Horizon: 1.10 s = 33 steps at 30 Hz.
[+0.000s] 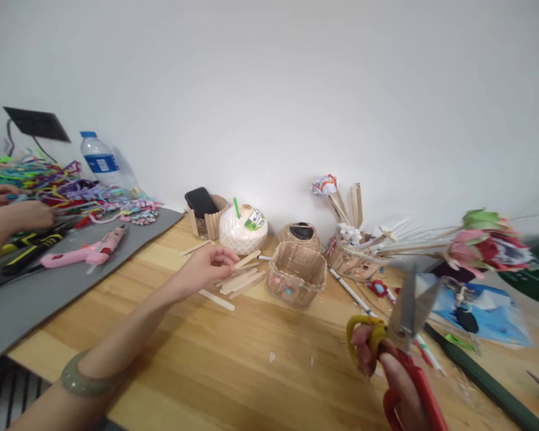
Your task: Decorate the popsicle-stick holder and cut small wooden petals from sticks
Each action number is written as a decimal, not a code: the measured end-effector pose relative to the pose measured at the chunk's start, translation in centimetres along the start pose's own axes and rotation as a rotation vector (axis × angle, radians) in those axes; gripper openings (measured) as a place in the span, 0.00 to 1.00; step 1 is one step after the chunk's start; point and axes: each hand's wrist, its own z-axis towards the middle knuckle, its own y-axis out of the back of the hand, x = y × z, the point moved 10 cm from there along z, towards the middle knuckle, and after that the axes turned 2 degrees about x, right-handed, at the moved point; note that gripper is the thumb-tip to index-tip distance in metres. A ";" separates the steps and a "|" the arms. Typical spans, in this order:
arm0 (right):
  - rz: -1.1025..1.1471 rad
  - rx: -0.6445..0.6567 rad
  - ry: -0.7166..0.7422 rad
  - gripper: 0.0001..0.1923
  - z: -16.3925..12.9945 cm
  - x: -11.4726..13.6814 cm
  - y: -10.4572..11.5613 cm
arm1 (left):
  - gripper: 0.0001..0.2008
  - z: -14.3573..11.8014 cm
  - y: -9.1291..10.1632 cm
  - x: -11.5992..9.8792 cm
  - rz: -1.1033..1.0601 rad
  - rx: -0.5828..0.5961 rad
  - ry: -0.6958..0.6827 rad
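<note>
My left hand (213, 269) pinches one end of a wooden craft stick (248, 259), raised over a small pile of more craft sticks (242, 282) on the wooden table. In my right hand (388, 365) are scissors (406, 323) with one yellow and one red handle, their blades spread apart and pointing up. Between my hands stands a small brown box (296, 276) with a wavy rim and a blue dot on its side. Behind the sticks sits a white coconut (243, 230) with a green straw. Two small pale scraps (272, 357) lie nearer to me.
At the left, another person's hands (22, 212) work among colourful fuzzy stems (36, 176) by a pink glue gun (90, 251) on a grey mat (117, 263). Twine (300, 236), a stick holder with a phone (202, 203), paper flowers (489, 245) and markers (353, 293) stand or lie around.
</note>
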 end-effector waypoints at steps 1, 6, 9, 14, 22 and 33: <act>0.014 -0.014 -0.014 0.16 0.1 -0.1 0.2 | 0.17 -0.3 -0.3 -0.6 -0.050 0.012 -0.017; 0.079 -0.089 -0.026 0.19 0.7 0.8 0.8 | 0.15 -1.2 -0.6 -1.2 -0.139 -0.033 -0.051; 0.087 -0.085 -0.022 0.18 0.9 1.1 0.8 | 0.11 -1.2 0.6 -0.1 -0.027 -0.127 -0.034; 0.071 -0.062 -0.034 0.19 0.8 0.1 0.5 | 0.08 -0.8 1.3 1.1 0.173 -0.143 -0.032; 0.038 -0.043 -0.047 0.20 0.8 -0.3 0.1 | 0.06 -1.7 -1.1 1.0 0.343 0.087 -0.129; 0.013 -0.042 -0.054 0.20 1.0 -0.2 0.2 | 0.05 -2.9 -2.2 2.8 0.404 0.169 -0.089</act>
